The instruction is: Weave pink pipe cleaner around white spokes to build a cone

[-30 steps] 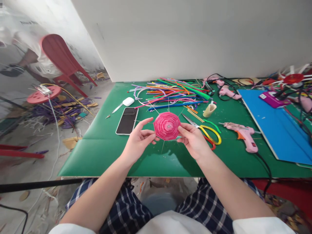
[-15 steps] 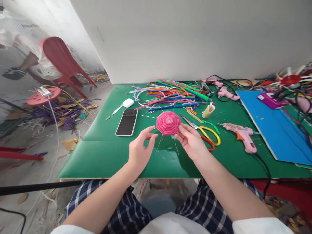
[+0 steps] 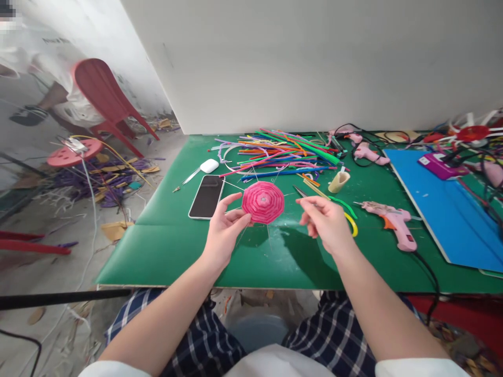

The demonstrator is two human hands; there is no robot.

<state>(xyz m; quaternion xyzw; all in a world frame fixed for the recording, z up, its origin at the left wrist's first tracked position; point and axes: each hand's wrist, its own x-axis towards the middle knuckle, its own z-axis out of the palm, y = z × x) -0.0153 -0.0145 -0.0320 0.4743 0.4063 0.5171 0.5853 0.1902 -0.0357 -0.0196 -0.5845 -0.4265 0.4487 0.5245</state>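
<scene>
A pink octagonal piece (image 3: pixel 263 202), wound in rings like a small umbrella canopy, is held above the table with thin wire spokes sticking out around it. My left hand (image 3: pixel 226 225) pinches its lower left edge between thumb and fingers. To the right, apart from the piece, my right hand (image 3: pixel 328 220) hovers with loosely bent fingers and nothing visible in them. Beneath that hand lie scissors with a yellow handle (image 3: pixel 352 225), mostly covered by it. A phone (image 3: pixel 206 197) rests on the table behind my left hand.
Colourful pipe cleaners (image 3: pixel 275 152) are heaped at the back of the green table (image 3: pixel 165 251). A pink glue gun (image 3: pixel 393 220) and a blue board (image 3: pixel 451 209) lie to the right. A beige holder (image 3: pixel 338 181) stands behind my right hand. A person sits by a red chair (image 3: pixel 98 94).
My left hand has taken hold of the pink piece, which has shifted slightly left and turned. My right hand has let go of its edge and moved right, over the scissors.
</scene>
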